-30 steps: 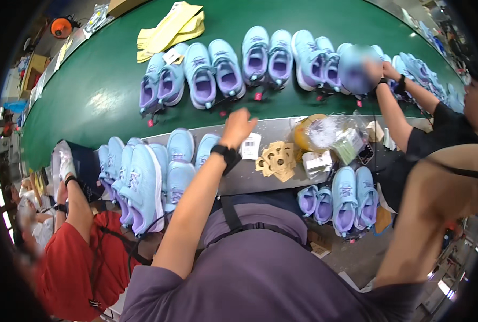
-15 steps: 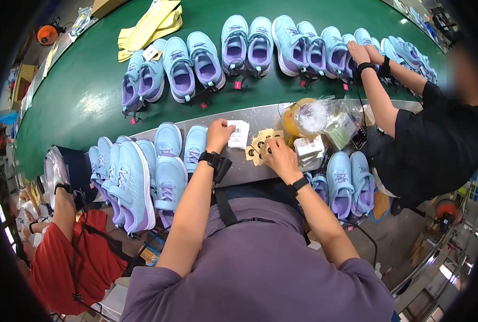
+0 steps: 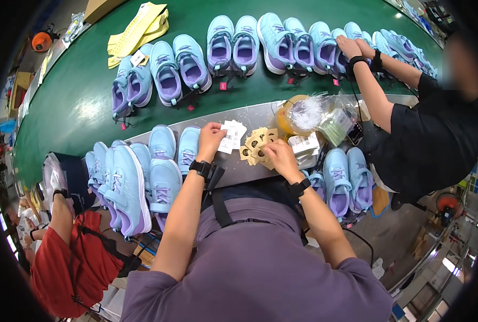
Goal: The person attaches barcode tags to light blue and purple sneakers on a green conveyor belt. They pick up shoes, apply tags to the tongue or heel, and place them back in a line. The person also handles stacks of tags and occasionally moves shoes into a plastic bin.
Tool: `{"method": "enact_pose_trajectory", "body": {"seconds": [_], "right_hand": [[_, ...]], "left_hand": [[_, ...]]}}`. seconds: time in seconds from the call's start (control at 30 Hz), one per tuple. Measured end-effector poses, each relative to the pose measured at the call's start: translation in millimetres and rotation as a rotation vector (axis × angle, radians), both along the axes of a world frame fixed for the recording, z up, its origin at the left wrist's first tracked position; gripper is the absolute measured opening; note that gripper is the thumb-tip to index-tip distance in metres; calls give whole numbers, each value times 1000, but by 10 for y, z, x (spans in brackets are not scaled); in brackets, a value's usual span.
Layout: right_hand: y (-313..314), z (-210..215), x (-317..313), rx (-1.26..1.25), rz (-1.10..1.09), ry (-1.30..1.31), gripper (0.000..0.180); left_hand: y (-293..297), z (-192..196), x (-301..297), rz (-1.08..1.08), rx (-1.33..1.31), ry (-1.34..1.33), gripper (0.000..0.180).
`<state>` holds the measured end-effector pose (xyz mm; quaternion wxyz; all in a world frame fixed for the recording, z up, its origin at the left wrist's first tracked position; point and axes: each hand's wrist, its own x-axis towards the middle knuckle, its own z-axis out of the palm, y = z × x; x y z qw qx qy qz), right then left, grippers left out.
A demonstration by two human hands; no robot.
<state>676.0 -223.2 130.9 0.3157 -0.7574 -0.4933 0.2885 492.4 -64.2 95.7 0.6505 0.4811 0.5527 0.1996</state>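
Observation:
My left hand (image 3: 211, 138) rests on the metal ledge (image 3: 260, 115) with its fingertips pinching a small stack of white paper tags (image 3: 232, 135). My right hand (image 3: 280, 156) sits just to the right, fingers closed on a fan of tan cardboard tags (image 3: 256, 145) with dark round holes. Both wrists wear black bands. Light blue sneakers (image 3: 164, 161) with purple lining lie on the ledge left of my left hand.
A green conveyor belt (image 3: 78, 102) carries pairs of blue sneakers (image 3: 233, 45) and yellow insoles (image 3: 137, 27). Clear plastic bags (image 3: 311, 112) lie right of the tags. A person in black (image 3: 427, 134) reaches onto the belt at right; a person in red (image 3: 67, 257) is at lower left.
My left hand came down from the belt edge to the white tags. My right hand came into view and settled on the tan tags. The view tilted slightly downward.

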Motion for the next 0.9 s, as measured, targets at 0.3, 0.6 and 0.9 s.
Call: {"method": "enact_pose_trajectory", "body": {"seconds": [0.3, 0.6, 0.9], "right_hand": [[-23, 789, 137, 577, 244, -229, 27], [46, 999, 569, 626, 86, -309, 21], [168, 1126, 994, 609, -365, -357, 19]], "left_hand": [[-210, 700, 343, -118, -832, -567, 11], [-309, 964, 957, -114, -812, -708, 18], [-390, 1103, 1368, 48, -692, -729, 30]]}}
